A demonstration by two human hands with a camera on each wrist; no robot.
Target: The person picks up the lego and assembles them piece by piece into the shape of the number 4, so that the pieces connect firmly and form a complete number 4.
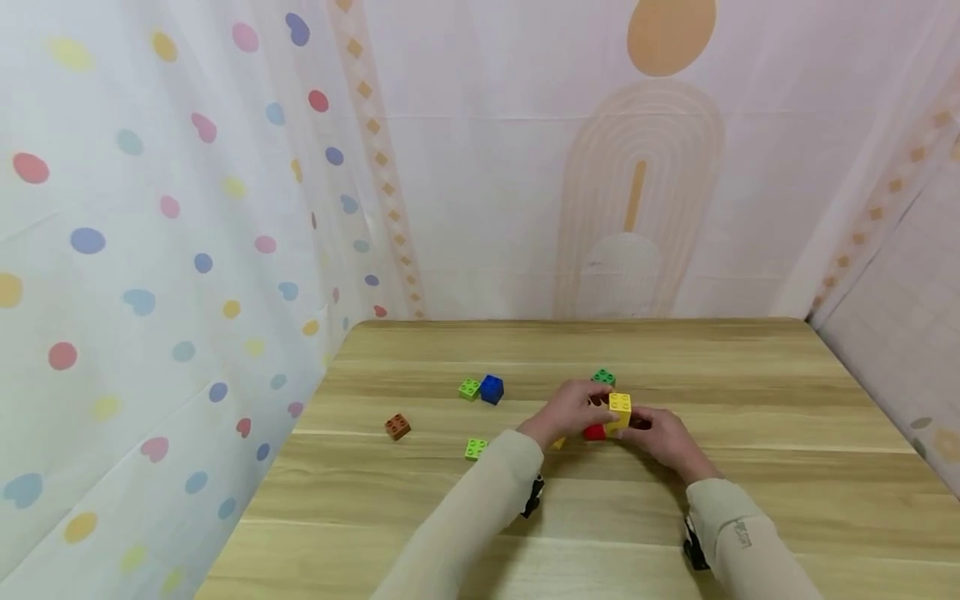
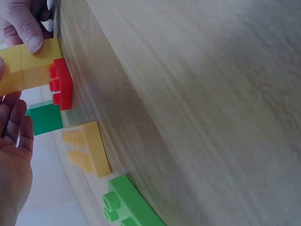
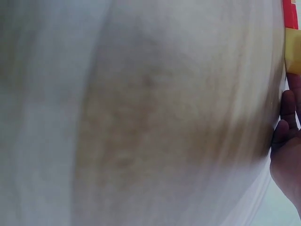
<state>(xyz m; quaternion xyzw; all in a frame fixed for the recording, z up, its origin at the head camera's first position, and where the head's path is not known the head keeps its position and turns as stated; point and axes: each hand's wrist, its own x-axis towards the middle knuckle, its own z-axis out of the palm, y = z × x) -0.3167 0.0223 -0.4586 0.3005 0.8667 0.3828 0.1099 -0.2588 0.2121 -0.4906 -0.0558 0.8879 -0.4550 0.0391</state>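
Two yellow toy bricks (image 1: 620,406), stacked with a seam between them, stand upright between my hands. My left hand (image 1: 572,410) pinches the upper one from the left side. From the right, my right hand (image 1: 667,440) grips the lower one, its thumb flat on the near face in the left wrist view. A red brick (image 2: 66,85) lies low on the table at the stack's left, its studs overlapping the stack's bottom edge. Just behind the hands is a green brick (image 1: 604,377). A yellow piece with a ridged top (image 2: 97,149) is partly hidden by my left hand in the head view.
On the wooden table (image 1: 600,550), a lime brick (image 1: 476,449) lies beside my left sleeve. Farther left are another lime brick (image 1: 469,388), a blue brick (image 1: 492,389) and a brown brick (image 1: 397,426). Patterned curtains (image 1: 480,208) hang behind the table and to its left.
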